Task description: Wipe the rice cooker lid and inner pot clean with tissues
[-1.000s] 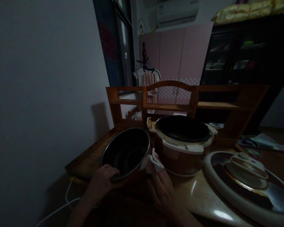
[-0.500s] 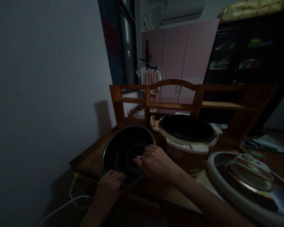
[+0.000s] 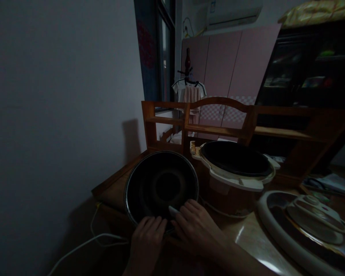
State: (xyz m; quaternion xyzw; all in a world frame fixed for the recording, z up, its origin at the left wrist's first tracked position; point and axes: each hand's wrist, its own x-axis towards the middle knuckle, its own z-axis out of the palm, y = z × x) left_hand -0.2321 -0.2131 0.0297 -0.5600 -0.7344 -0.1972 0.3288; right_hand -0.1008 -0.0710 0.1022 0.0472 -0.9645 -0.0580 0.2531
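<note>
Left hand [image 3: 149, 233] grips the near edge of the tilted black inner pot [image 3: 166, 184], left.
Right hand [image 3: 193, 223] pinches a white cloth or tissue [image 3: 173, 210] there; wiping seems underway, how much remains unclear. Lid [image 3: 307, 220] already off, near right; cooker body [image 3: 227, 196] open beyond.

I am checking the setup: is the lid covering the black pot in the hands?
No, the black pot is uncovered, and the lid lies on the table beside the cooker.
</note>
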